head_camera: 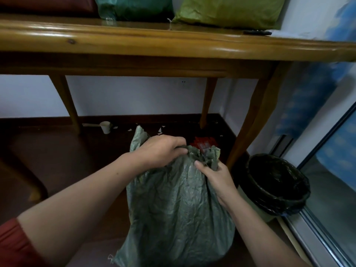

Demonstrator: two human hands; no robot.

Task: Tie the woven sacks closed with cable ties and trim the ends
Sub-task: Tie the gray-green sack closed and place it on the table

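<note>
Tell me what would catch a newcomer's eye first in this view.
Dead centre on the floor, a grey-green sack has its mouth bunched between the left hand and the right hand. Above, a teal sack and a lime sack lie on the wooden table. A black-lined bin stands at the right.

This looks like a room in a home. A varnished wooden table [173,43] stands above and beyond the left hand [159,151], stuffed sacks [229,12] on top. Past that hand a socket [183,82] sits in the white wall, and a cup [105,127] and paper scraps [159,131] lie on the dark floor [57,151]. Right of the right hand [217,180] are a lined bin [277,182], a sliding-door track [317,234] and a blue curtain [308,105].
</note>
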